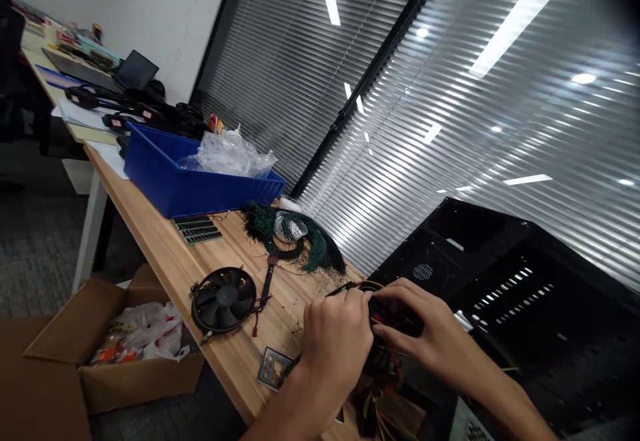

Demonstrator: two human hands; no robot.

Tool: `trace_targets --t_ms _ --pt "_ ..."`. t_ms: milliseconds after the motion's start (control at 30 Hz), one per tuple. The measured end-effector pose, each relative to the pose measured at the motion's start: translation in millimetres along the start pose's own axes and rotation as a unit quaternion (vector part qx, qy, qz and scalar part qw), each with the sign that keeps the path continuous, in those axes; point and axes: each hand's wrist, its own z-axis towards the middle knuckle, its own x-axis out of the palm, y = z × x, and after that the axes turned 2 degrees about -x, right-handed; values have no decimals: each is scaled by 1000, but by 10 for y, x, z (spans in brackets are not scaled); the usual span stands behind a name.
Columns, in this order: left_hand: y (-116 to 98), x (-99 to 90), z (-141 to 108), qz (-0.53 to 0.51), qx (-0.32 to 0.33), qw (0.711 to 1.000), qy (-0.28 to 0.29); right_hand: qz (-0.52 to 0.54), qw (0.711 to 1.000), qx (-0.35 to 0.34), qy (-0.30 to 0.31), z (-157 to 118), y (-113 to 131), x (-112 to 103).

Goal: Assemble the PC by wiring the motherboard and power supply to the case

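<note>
Both hands are close together over a dark bundle of cables (387, 367) at the table's right part. My left hand (337, 334) has its fingers curled at the top of the bundle; what lies inside them is hidden. My right hand (425, 327) is bent round dark cables, thumb below and fingers above. A black computer case (500, 294) stands just right of the hands. Left of them, a round black fan (225, 299) lies on the wooden table (240, 367), near a small square tray of metal parts (273, 367).
A blue bin (200, 191) holding clear plastic stands at the back left. Green and black wires (310, 241) lie beside it, near circuit boards (197, 229). An open cardboard box (135, 384) with bags sits below the table's left edge. Window blinds rise behind.
</note>
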Motion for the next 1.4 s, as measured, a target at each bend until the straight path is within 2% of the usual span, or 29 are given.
trace_targets --t_ms 133,267,533,800,1000,1133,1400 --pt "18 5 13 -10 9 1000 -13 86 995 8 59 130 -63 -178" --pt "38 19 15 -4 19 1000 -10 125 986 25 109 224 -128 -244" --pt "39 28 6 -7 10 1000 24 172 977 -6 130 384 -243 -250" --pt "11 -16 27 -6 -28 996 84 175 974 7 141 457 -287 -223" --pt "-12 -34 20 -1 -37 993 111 182 967 18 176 482 -270 -244" --pt "-10 -30 25 1 -40 993 109 185 965 16 183 477 -269 -245" --pt "-9 -11 20 7 -39 996 77 184 970 15 158 412 -228 -223"
